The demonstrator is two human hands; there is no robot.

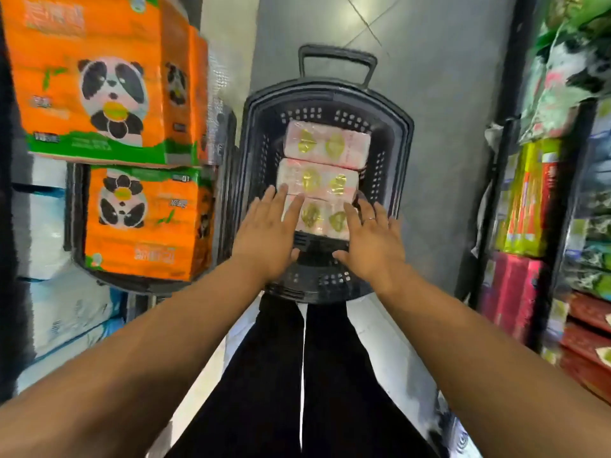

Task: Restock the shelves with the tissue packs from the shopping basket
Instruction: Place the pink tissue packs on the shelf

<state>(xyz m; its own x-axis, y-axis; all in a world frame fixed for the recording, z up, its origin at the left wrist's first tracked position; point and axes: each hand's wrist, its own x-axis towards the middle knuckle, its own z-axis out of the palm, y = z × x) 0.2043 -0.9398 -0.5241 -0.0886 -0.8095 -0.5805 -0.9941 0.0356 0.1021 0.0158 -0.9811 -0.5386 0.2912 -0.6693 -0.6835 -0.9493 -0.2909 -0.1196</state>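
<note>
A black shopping basket (pixel 401 153) with a pull handle stands on the grey floor straight ahead. Three pink tissue packs with gold emblems lie in it in a row: the far pack (pixel 327 142), the middle pack (pixel 317 178) and the near pack (pixel 322 218). My left hand (pixel 269 233) reaches in with straight fingers over the left end of the near pack. My right hand (pixel 372 241), with a ring on one finger, hovers with spread fingers over that pack's right end. Neither hand grips anything.
Orange panda tissue bundles (pixel 99 77) fill the left shelves, one (pixel 145 223) sits in a second dark basket, with white and blue packs (pixel 66 312) below. A black-framed shelf (pixel 562 200) of coloured packs lines the right. My black trousers (pixel 297 375) show below.
</note>
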